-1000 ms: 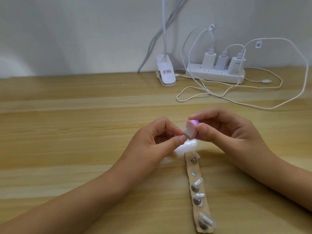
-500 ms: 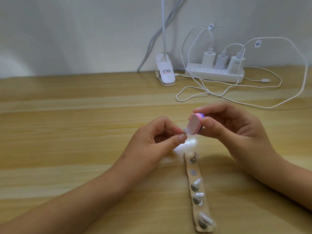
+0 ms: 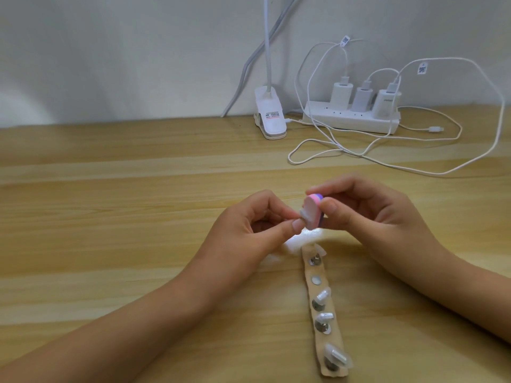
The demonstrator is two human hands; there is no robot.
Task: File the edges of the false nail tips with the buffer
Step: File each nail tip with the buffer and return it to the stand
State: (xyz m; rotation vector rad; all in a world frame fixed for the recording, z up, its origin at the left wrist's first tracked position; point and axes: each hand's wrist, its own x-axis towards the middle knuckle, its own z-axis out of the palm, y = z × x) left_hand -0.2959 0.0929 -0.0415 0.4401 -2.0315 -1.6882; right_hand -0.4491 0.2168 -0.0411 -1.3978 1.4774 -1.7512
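The fingers [image 3: 379, 224] of the left hand [image 3: 243, 228] are pinched together on one clear tip [image 3: 386, 215], held just above the worktop [image 3: 124, 217]. At 3 o'clock of it, touching its edge, the pink buffer [image 3: 398, 205] is clamped between thumb and forefinger of the right hand [image 3: 367, 214].

The tip is judged very light, thin, smooth and springy. It is likely to be flicked away if gripped loosely, and bent or cracked if squeezed hard. It is best taken by its sides near the base, the free edge left bare. The buffer looks like a small foam block, light and slightly yielding, easily held by its flat faces.

At 6 o'clock of the hands a tan strip [image 3: 322, 308] is laid on the pale wood worktop, with more tips [image 3: 324, 295] mounted on it. A white patch [image 3: 387, 239], not identifiable, is seen at its far end. At 12 o'clock a lamp clip [image 3: 272, 120], a power strip [image 3: 351, 121] and looped cables [image 3: 414, 158] are set against a white wall [image 3: 110, 51].
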